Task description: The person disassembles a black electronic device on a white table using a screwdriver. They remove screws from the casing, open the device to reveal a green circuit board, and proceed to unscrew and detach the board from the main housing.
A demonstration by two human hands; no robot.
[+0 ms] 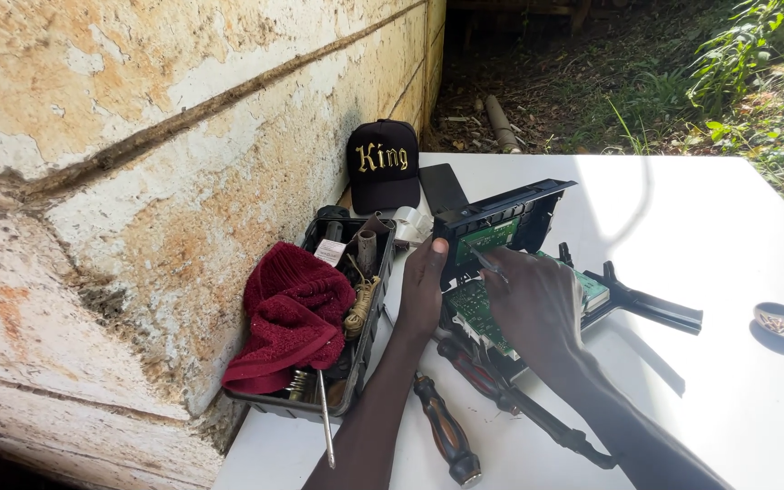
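Screwdriver in right hand fingers, left hand beside

Toolbox left of circuit board

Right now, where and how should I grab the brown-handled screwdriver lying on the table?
Grip the screwdriver around its bulbous wooden handle, coming from above on the near side. The handle lies free on the white table, while its shaft runs up under the left hand.
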